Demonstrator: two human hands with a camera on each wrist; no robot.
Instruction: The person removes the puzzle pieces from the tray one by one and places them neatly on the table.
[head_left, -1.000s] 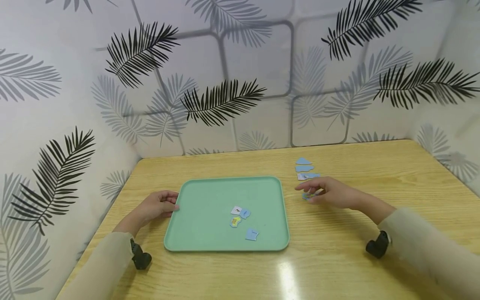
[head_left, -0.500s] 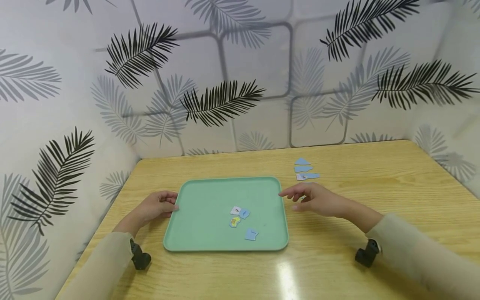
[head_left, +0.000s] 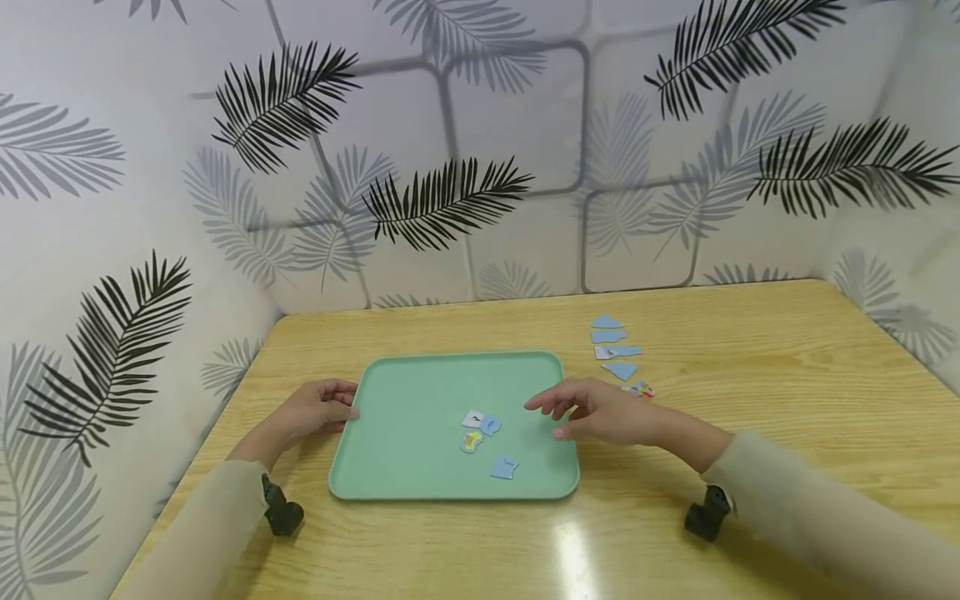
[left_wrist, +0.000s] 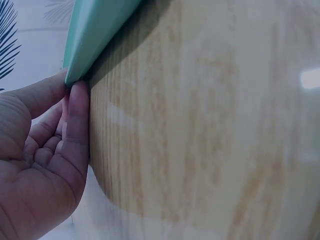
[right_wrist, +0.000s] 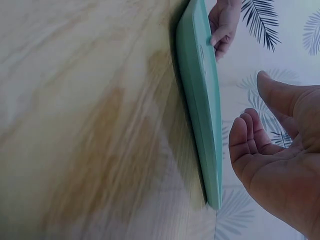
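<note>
A light green tray (head_left: 405, 467) lies on the wooden table. My left hand (head_left: 315, 407) pinches its left rim, and in the left wrist view the thumb and fingers (left_wrist: 77, 112) meet at the tray's edge. My right hand (head_left: 600, 410) hovers over the right rim, fingers apart from the thumb, holding nothing. Inside the tray lie a white puzzle piece (head_left: 472, 419) with a dark mark, a blue puzzle piece (head_left: 490, 425) against it, a yellow puzzle piece (head_left: 471, 441) just below and another blue puzzle piece (head_left: 504, 467) nearer the front.
Right of the tray, several puzzle pieces form a column on the table (head_left: 750, 375), among them a blue triangular piece (head_left: 621, 370) and a multicoloured piece (head_left: 641, 389) partly behind my right hand. A leaf-patterned wall (head_left: 517, 242) rises behind the table.
My right hand has moved left from the column of pieces to above the tray's right side, uncovering the lower pieces. The left hand and tray have stayed put.
</note>
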